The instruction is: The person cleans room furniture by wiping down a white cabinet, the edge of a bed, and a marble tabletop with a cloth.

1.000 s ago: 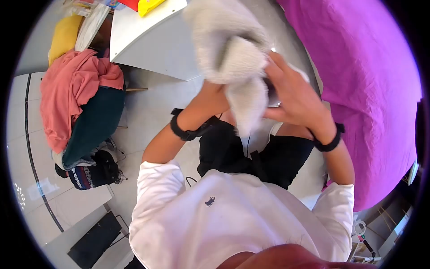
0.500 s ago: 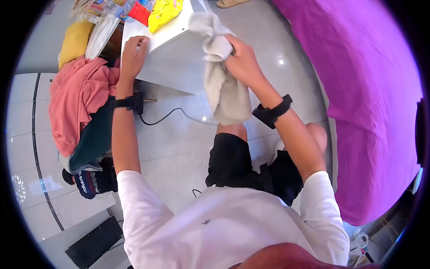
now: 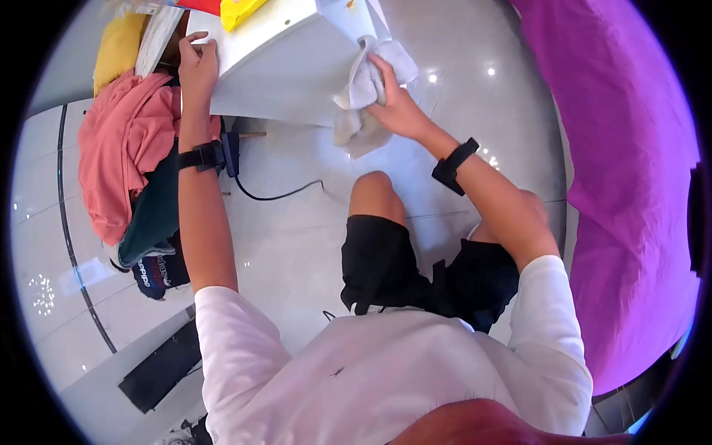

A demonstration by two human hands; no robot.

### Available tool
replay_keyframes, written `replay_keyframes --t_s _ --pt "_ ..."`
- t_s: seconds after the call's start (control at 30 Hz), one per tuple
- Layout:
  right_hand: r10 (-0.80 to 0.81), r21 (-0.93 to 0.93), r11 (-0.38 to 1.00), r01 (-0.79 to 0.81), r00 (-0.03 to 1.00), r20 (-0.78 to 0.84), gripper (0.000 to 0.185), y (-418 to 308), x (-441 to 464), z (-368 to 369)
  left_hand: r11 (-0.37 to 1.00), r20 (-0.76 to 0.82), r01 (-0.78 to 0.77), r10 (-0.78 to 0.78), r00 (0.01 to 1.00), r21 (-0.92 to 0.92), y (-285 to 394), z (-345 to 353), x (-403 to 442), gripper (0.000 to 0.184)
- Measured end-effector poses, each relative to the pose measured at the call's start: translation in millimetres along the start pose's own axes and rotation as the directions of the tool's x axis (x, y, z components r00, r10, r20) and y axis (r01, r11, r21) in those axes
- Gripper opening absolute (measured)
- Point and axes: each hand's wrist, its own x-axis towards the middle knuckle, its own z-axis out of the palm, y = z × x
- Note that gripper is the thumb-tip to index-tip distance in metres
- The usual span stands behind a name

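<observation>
Right hand (image 3: 397,110) has bunched grey cloth (image 3: 365,78), fingers closed round its middle, one part spread toward the far side, one flap hanging below; likely gathered this way so the loose part can lie on the surface. Cloth sits at the near right corner of the white desk (image 3: 293,83), seemingly against the panel; exact contact unclear. Left hand (image 3: 198,68) at the desk's left edge, fingers curled; can't tell if they grip the edge or just rest, probably propping the leaning body. Yellow packet (image 3: 239,10) and red packet (image 3: 200,5) lie further back on the desk, away from the cloth. Pink fabric (image 3: 119,152) is heaped beside the left forearm, apparently draped over something dark green. Purple cover (image 3: 630,193) at right, well apart from both hands.
</observation>
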Motion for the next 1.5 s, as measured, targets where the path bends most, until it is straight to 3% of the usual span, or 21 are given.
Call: replay_keyframes --t_s 0.13,0.23,0.3,0.33,0.4,0.5,0.53,0.57,0.67,0.73,0.9,0.97,1.13,1.17,1.3,1.5 --pt "0.181 0.093 0.978 -0.188 0.981 0.073 0.075 14.1 8.7 -8.8 0.999 -0.017 -0.002 0.003 1.0 0.054 3.9 -5.2 -7.7 0.031" --pt "0.223 0.02 0.974 -0.224 0.973 0.059 0.072 24.3 9.1 -7.6 0.998 0.04 0.011 -0.014 0.999 0.067 1.4 -6.1 -6.9 0.031" --pt "0.347 -0.031 0.938 -0.346 0.937 0.031 0.067 21.0 9.3 -4.1 0.998 0.012 -0.065 0.065 0.998 0.006 -3.1 -7.8 -7.0 0.031" --pt "0.345 -0.038 0.938 -0.344 0.938 0.037 0.067 21.7 9.1 -3.0 0.998 0.006 -0.059 0.059 0.998 0.002 -4.5 -7.4 -9.3 0.031" --pt "0.135 -0.054 0.989 -0.139 0.989 -0.064 0.061 17.4 12.4 -1.9 0.998 0.02 -0.057 0.057 0.998 0.012 -7.8 -8.3 -6.7 0.03" --pt "0.056 -0.029 0.998 -0.059 0.995 -0.083 0.056 -5.7 19.1 -8.1 0.998 0.041 -0.041 0.039 0.998 0.056 -10.1 -9.5 -2.2 0.031" --pt "0.07 -0.024 0.997 -0.072 0.995 -0.07 0.056 -6.3 15.6 -4.7 0.995 0.026 -0.07 0.068 0.997 0.073 -10.7 -10.5 -2.8 0.032" --pt "0.107 -0.048 0.993 -0.11 0.993 -0.049 0.058 -4.0 16.0 -5.2 1.0 0.05 -0.003 0.002 0.999 0.03 -11.7 -11.9 -3.2 0.033" --pt "0.268 -0.215 0.939 -0.27 0.963 -0.042 0.059 9.3 14.0 -12.0 0.999 0.045 0.003 -0.005 0.999 0.043 -16.3 -12.1 0.9 0.032" --pt "0.469 -0.529 0.768 -0.361 0.879 0.081 0.057 38.8 9.1 -16.9 1.0 0.056 0.027 -0.027 0.998 -0.004 -20.7 -11.8 2.8 0.032" --pt "0.379 -0.514 0.8 -0.309 0.925 0.034 0.051 49.2 7.6 -14.6 0.999 0.075 0.043 -0.044 0.996 0.016 -15.6 -13.9 3.7 0.033" --pt "0.215 -0.367 0.908 -0.203 0.977 -0.01 0.052 39.5 14.1 -12.8 0.999 0.07 0.043 -0.044 0.997 0.019 -9.5 -10.1 4.0 0.033" --pt "0.109 -0.246 0.96 -0.135 0.987 -0.118 0.055 8.5 20.8 -9.5 0.999 0.033 -0.047 0.047 0.998 0.009 -8.3 -4.7 4.7 0.034" --pt "0.177 -0.34 0.918 -0.203 0.979 -0.105 0.055 15.8 17.0 -10.2 0.995 0.048 0.055 -0.051 0.998 -0.081 -5.5 -5.2 3.7 0.032" --pt "0.394 -0.578 0.735 -0.354 0.917 -0.061 0.054 47.5 1.5 -14.2 0.992 0.062 -0.042 0.05 0.997 -0.119 -22.8 -2.2 11.5 0.03" --pt "0.472 -0.717 0.597 -0.361 0.88 -0.05 0.056 32.6 11.6 -14.3 0.996 0.046 -0.003 0.008 0.999 -0.094 -24.1 2.7 15.8 0.029"
